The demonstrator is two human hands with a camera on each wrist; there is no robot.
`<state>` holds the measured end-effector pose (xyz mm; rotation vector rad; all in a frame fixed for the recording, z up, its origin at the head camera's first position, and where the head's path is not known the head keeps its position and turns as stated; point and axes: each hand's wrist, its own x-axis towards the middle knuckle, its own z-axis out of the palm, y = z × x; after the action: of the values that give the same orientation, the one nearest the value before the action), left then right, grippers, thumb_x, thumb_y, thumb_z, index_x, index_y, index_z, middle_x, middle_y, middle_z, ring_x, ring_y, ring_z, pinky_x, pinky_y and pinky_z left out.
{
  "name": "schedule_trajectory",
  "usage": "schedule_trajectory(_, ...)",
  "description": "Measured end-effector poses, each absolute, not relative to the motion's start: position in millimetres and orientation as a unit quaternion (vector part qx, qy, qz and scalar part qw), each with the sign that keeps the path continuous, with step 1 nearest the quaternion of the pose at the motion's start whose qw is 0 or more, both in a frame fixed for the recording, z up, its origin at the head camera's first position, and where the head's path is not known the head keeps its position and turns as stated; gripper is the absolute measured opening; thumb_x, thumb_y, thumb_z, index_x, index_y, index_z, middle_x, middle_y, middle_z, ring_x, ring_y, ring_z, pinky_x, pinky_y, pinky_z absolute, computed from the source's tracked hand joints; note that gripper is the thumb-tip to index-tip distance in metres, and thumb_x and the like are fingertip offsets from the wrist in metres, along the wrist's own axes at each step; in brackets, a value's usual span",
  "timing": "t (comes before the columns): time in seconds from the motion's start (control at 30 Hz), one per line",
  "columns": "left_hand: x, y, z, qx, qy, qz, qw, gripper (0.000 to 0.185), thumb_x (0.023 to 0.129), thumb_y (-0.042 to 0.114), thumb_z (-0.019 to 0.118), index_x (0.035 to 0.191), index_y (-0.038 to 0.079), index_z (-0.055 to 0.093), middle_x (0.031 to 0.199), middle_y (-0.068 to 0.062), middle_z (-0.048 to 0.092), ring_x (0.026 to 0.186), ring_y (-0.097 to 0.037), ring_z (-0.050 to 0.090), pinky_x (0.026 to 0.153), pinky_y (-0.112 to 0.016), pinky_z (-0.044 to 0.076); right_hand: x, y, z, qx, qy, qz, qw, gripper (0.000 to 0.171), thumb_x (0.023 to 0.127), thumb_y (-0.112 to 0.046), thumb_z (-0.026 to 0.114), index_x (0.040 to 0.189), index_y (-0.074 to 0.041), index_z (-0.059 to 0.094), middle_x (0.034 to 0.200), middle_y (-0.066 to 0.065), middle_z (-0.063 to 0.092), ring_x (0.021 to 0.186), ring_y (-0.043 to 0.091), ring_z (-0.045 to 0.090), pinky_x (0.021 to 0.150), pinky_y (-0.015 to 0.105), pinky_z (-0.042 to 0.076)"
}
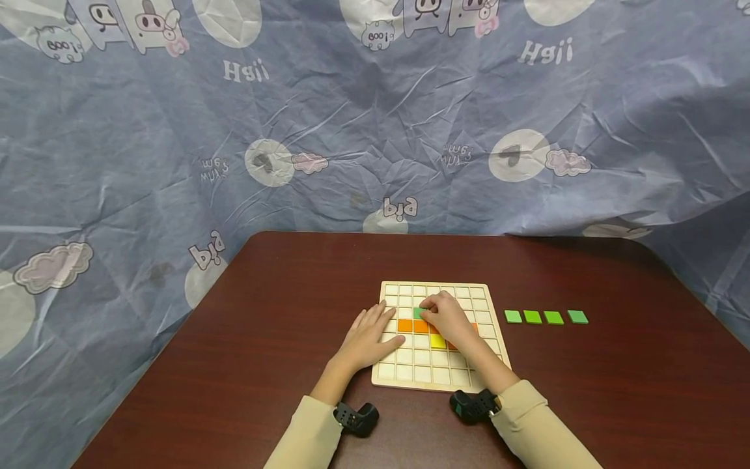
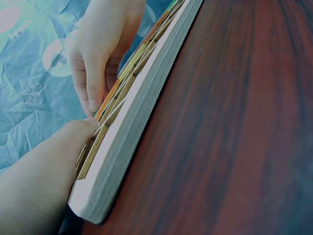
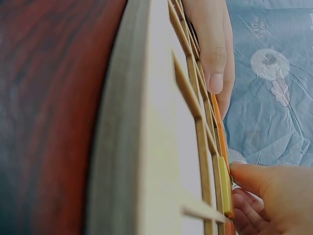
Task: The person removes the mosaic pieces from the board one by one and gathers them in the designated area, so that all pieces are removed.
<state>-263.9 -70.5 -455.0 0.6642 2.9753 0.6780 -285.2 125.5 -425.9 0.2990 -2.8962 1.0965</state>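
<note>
In the head view, a wooden grid board [image 1: 441,329] is seen lying flat on a dark red-brown table [image 1: 281,312]. The left hand [image 1: 368,339] is laid on the board's left edge with its fingers straight and spread. The right hand [image 1: 446,316] is placed over the middle of the board, its curled fingertips pinching a green tile [image 1: 418,313]. Orange tiles [image 1: 413,326] and a yellow tile [image 1: 437,341] are set in the cells just beside that hand. Four more green tiles [image 1: 545,317] are lined up on the table to the right of the board, well apart from both hands.

In the left wrist view, the board's pale side [image 2: 127,142] is shown edge-on, with the left hand [image 2: 39,181] resting on it and the right hand [image 2: 100,46] beyond.

In the right wrist view, the board [image 3: 146,122] is again shown edge-on, with an orange tile [image 3: 220,132] between the two hands; the green tile cannot be made out here.
</note>
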Motion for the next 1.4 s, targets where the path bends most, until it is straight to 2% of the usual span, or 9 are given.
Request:
schedule_trajectory(0.27,-264.3,-70.5,-455.3,0.214,0.952,0.216,0.003,0.065,0.088,0.056,0.039,0.142,0.022,0.029,0.152,-0.004,0.019,0.139,-0.025,0.021,0.115,-0.044,0.012,-284.0,123.9,-427.6,0.086,-0.926,0.368,0.022,0.018,0.085,-0.013,0.062,0.101,-0.005,0.061,0.095,0.009,0.056,0.085,0.019,0.054,0.075,0.031,0.049)
schedule_trajectory(0.57,-264.7,-70.4,-454.8,0.213,0.954,0.212,0.001,0.065,0.088,0.057,0.039,0.142,0.022,0.030,0.151,-0.004,0.020,0.139,-0.024,0.021,0.115,-0.043,0.012,-278.9,121.3,-425.4,0.088,-0.915,0.393,0.011,0.015,0.085,-0.013,0.061,0.097,-0.010,0.052,0.091,0.004,0.059,0.078,0.014,0.054,0.069,0.026,0.045)
schedule_trajectory(0.8,-263.0,-70.2,-454.0,0.212,0.953,0.214,0.007,0.065,0.088,0.057,0.038,0.142,0.021,0.030,0.152,-0.004,0.019,0.139,-0.024,0.020,0.115,-0.043,0.011,-271.7,124.6,-417.1,0.084,-0.910,0.405,0.027,0.015,0.085,-0.014,0.061,0.099,-0.010,0.055,0.094,0.006,0.061,0.085,0.018,0.056,0.071,0.029,0.047)
schedule_trajectory(1.1,-263.5,-71.2,-455.2,0.214,0.951,0.221,0.003,0.065,0.088,0.057,0.039,0.142,0.021,0.030,0.152,-0.004,0.019,0.139,-0.024,0.020,0.115,-0.044,0.011,-264.8,140.1,-409.3,0.076,-0.912,0.403,0.020,0.020,0.088,-0.018,0.057,0.107,-0.012,0.060,0.100,0.008,0.062,0.092,0.023,0.059,0.069,0.029,0.049)
schedule_trajectory(1.4,-263.7,-71.8,-455.1,0.219,0.951,0.218,0.008,0.066,0.088,0.057,0.038,0.143,0.022,0.027,0.152,-0.003,0.017,0.140,-0.023,0.019,0.115,-0.043,0.010,-261.5,172.7,-401.8,0.075,-0.907,0.414,0.034,0.026,0.090,-0.017,0.054,0.113,-0.007,0.059,0.099,0.013,0.062,0.078,0.021,0.063,0.059,0.025,0.049)
